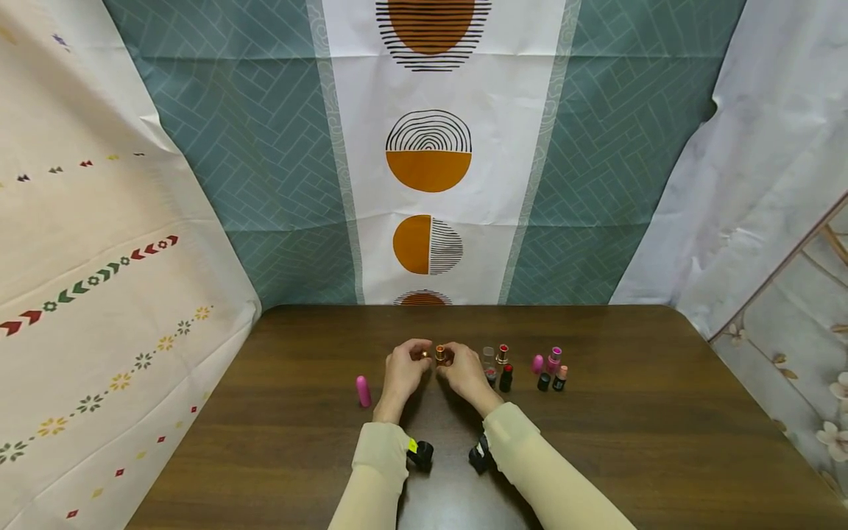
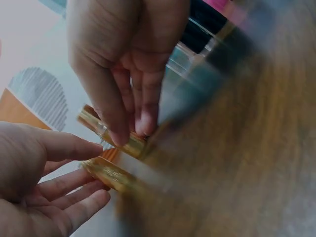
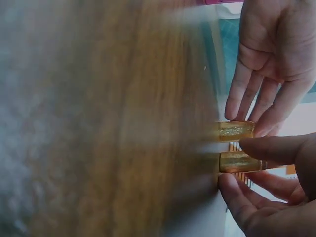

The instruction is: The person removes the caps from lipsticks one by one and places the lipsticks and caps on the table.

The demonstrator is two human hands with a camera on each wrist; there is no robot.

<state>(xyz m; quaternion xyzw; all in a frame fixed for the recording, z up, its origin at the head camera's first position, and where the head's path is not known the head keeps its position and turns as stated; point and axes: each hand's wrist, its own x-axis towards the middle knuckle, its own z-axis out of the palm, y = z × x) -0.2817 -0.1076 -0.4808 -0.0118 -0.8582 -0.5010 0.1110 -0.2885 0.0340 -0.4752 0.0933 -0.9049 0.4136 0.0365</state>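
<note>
Near the middle of the table, my left hand (image 1: 403, 372) pinches a short gold, textured lipstick cap (image 3: 237, 131) between thumb and fingers. Right beside it, my right hand (image 1: 466, 372) grips a gold lipstick tube (image 3: 239, 162) that has a narrower neck. In the head view the tube stands upright, its top showing between the two hands. The cap and tube are side by side, with a narrow gap between them in the right wrist view. Fingers hide most of the cap in the head view.
A pink cap (image 1: 364, 391) stands left of my left hand. To the right are a red lipstick (image 1: 502, 355), a black-cased one (image 1: 506, 378), a clear cap (image 1: 489, 356), a pink lipstick (image 1: 554, 357), another pink cap (image 1: 537, 364), a black cap (image 1: 544, 382) and a peach lipstick (image 1: 560, 377).
</note>
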